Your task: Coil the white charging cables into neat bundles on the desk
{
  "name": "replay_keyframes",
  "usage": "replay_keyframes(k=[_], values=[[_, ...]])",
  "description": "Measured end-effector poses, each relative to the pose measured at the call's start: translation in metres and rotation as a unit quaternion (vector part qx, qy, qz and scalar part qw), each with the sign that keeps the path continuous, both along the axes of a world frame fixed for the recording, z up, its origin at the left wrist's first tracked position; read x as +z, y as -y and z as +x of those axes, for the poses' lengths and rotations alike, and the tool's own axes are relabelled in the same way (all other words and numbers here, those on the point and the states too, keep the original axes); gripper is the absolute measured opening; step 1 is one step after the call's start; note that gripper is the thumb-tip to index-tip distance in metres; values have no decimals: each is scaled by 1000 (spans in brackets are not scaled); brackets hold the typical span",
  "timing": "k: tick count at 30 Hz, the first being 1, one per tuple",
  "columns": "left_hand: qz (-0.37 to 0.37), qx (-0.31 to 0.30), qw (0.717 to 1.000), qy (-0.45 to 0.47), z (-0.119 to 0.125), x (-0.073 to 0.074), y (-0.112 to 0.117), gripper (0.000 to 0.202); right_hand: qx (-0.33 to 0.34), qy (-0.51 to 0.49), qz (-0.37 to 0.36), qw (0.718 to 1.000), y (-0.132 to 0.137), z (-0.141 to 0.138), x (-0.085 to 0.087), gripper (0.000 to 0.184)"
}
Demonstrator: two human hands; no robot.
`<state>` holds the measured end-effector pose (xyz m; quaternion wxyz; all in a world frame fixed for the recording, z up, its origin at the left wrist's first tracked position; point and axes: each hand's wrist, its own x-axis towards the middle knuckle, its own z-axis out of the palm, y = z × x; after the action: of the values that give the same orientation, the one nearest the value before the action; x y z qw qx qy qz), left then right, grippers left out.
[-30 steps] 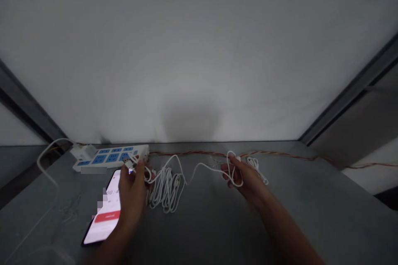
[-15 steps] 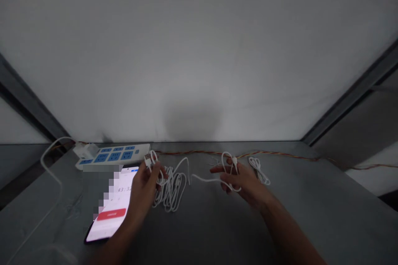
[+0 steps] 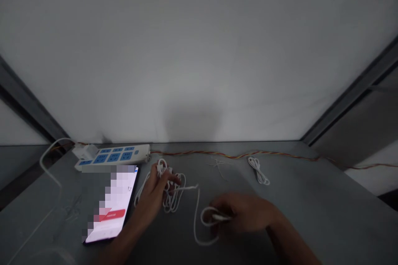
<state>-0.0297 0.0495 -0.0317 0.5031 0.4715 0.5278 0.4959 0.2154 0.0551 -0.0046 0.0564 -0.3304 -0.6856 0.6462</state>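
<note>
My left hand (image 3: 158,186) is closed on one looped end of a white USB cable (image 3: 197,215), above a pile of white cables (image 3: 174,203). From there the cable hangs in a slack curve toward me and to the right. Its other end, coiled in a small loop with a plug, is gripped in my right hand (image 3: 241,213), which is lower and blurred by motion. Some of the right fingers are hidden behind the hand.
A phone (image 3: 121,205) with a lit screen lies left of my left hand. Behind it stands a white power strip (image 3: 143,153) with a charger (image 3: 85,152). Twisted wires (image 3: 199,152) run along the wall. A bundled white cable (image 3: 258,171) and thin ties (image 3: 220,164) lie at the back right.
My right hand has moved down toward me and slightly left with its cable end, turning over. The left hand has shifted a little right. The cable between them now sags lower.
</note>
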Motion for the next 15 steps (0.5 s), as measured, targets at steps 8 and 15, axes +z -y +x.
replay_keyframes(k=[8, 15], values=[[-39, -14, 999, -34, -3, -4, -1, 45, 38, -6, -76, 996, 8, -4, 1, 25], [-37, -39, 998, -29, -3, -7, -5, 49, 93, 22, -108, 989, 2, -3, 1, 55]])
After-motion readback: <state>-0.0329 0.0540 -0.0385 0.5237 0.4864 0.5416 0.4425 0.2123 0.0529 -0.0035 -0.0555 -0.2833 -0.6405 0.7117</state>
